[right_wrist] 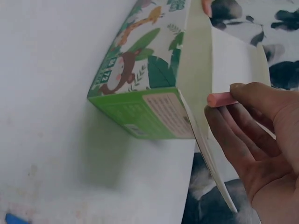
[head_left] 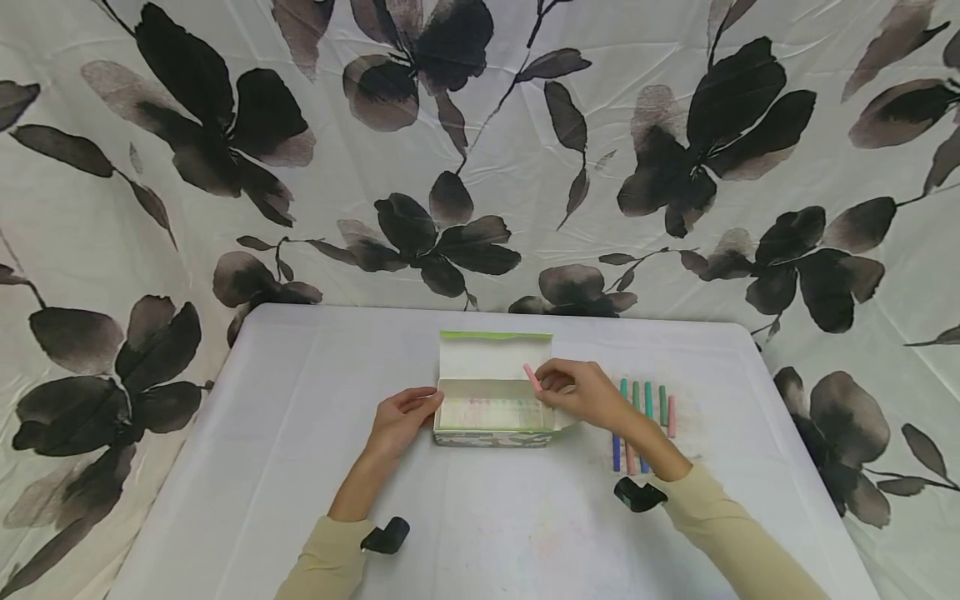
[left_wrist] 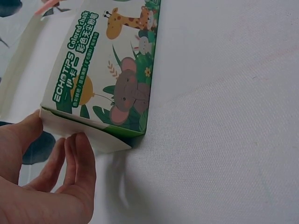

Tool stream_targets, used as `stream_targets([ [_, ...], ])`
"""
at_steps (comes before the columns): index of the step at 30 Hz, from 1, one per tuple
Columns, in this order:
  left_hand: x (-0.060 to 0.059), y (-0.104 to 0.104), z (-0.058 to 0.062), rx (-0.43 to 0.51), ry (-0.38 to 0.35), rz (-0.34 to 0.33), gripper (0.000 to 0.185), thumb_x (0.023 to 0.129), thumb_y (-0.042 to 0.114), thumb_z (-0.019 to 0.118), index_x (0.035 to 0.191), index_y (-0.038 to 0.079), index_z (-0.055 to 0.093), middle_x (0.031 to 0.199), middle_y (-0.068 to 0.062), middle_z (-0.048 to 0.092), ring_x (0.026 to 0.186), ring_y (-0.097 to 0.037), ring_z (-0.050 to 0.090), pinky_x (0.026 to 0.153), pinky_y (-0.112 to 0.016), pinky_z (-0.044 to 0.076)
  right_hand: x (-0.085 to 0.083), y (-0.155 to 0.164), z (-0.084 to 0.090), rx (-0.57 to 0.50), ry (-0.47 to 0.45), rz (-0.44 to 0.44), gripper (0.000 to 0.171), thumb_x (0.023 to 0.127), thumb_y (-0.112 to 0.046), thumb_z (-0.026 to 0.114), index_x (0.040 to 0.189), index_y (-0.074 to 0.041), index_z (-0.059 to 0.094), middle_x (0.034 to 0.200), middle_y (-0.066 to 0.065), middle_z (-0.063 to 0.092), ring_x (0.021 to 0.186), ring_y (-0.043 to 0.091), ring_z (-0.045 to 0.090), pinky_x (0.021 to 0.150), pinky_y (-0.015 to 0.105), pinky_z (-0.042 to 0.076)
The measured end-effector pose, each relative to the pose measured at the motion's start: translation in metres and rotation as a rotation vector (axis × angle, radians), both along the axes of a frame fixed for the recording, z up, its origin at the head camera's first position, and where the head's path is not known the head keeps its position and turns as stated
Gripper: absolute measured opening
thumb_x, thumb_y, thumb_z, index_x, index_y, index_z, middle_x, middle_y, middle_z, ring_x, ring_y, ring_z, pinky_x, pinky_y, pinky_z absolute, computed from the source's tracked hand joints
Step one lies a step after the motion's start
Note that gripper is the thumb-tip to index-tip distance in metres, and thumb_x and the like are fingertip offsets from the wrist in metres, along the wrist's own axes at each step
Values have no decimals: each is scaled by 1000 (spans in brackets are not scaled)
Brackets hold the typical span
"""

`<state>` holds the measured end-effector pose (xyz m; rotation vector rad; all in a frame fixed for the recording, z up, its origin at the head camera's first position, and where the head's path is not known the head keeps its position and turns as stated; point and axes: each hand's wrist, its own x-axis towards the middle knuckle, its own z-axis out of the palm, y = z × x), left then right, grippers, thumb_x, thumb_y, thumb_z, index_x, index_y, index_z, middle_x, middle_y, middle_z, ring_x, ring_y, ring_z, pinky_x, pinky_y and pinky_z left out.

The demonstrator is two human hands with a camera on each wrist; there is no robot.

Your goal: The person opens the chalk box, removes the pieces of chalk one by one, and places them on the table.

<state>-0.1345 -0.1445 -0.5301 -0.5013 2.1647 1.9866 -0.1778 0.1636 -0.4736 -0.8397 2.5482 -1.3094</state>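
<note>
Chalk box [head_left: 491,412] is the landmark: open, lid [head_left: 495,354] flipped up at the back, sitting mid-table on the white table [head_left: 300,433]. Animal print and "Colored Chalk" text visible on its side in the left wrist view. Pale chalk sticks lie inside, colours faint.

Left hand [head_left: 399,419] at the box's left end, fingers relaxed and mostly straight, fingertips [left_wrist: 79,149] touching the end flap [left_wrist: 93,135]; holds nothing.

Right hand [head_left: 585,393] over the box's right end, pinching a pink chalk stick [head_left: 532,377] between thumb and fingers. The stick is tilted, its free end pointing up and back toward the lid. Right wrist view shows the same pink stick [right_wrist: 222,99] held just beside the box's right side flap [right_wrist: 205,154]; whether it touches the flap cannot be told.

Right of the box, partly behind the right wrist: a row of loose chalk sticks [head_left: 648,404] lying on the table, green, blue and pink, roughly parallel, near each other.

Backdrop behind the box: pale floral cloth [head_left: 480,167] with dark leaves.
</note>
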Motion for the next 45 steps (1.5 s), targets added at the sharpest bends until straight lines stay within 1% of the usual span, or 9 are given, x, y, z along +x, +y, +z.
stream_targets([
  [5, -1, 0, -1, 2, -2, -4, 40, 95, 23, 76, 126, -1, 67, 109, -12, 73, 104, -29, 68, 76, -18, 54, 2, 16, 4, -40, -60, -66, 24, 94, -12, 78, 114, -3, 72, 97, 5, 73, 88, 19, 71, 79, 30, 58],
  [12, -1, -1, -2, 3, -7, -15, 41, 96, 24, 76, 127, -2, 66, 113, -15, 72, 106, -29, 69, 77, -18, 55, 4, 37, 12, -89, -177, -125, 28, 95, -16, 76, 118, -1, 70, 101, 9, 73, 92, 20, 72, 78, 26, 58],
  [19, 1, -2, 3, 4, -7, -32, 46, 96, 26, 76, 130, -4, 64, 120, -21, 71, 106, -26, 69, 82, -22, 55, 9, 60, 19, -127, -268, -187, 37, 97, -18, 75, 126, 2, 65, 111, 16, 72, 100, 21, 72, 82, 29, 60],
  [22, 1, -2, 4, 13, -4, -35, 47, 96, 25, 76, 130, -4, 64, 121, -23, 70, 106, -25, 69, 85, -25, 56, 11, 70, 18, -119, -272, -210, 40, 97, -19, 75, 128, 3, 63, 114, 17, 71, 102, 19, 72, 83, 29, 60],
  [25, -1, -3, 3, 19, -10, -30, 45, 96, 24, 76, 130, -3, 64, 120, -22, 71, 105, -23, 69, 84, -23, 56, 14, 79, 16, -105, -267, -232, 41, 97, -21, 75, 128, 3, 62, 114, 17, 72, 100, 16, 72, 84, 26, 59],
  [29, -3, -4, 1, 18, -18, -33, 44, 96, 23, 76, 130, -2, 65, 119, -20, 71, 97, -16, 70, 81, -20, 55, 20, 92, 11, -96, -261, -253, 41, 97, -22, 75, 128, 2, 63, 112, 16, 72, 98, 14, 73, 85, 24, 58],
  [33, -4, -4, 2, 21, -15, -40, 45, 96, 22, 76, 132, -2, 64, 119, -21, 71, 90, -12, 70, 83, -24, 56, 27, 104, 4, -82, -249, -269, 39, 98, -21, 73, 127, 3, 63, 111, 15, 73, 97, 12, 72, 85, 24, 57],
  [40, -4, -4, 6, 51, -20, -40, 46, 95, 20, 77, 133, -3, 63, 119, -22, 71, 90, -16, 71, 89, -35, 58, 38, 123, -6, -67, -257, -309, 39, 99, -19, 72, 127, 6, 62, 109, 17, 73, 94, 8, 72, 80, 23, 57],
  [45, -5, -4, 6, 54, -28, -34, 45, 95, 18, 77, 133, -3, 64, 116, -20, 72, 89, -16, 71, 88, -34, 58, 46, 134, -14, -46, -267, -343, 41, 99, -19, 72, 126, 9, 61, 110, 18, 71, 93, 8, 71, 81, 21, 57],
])
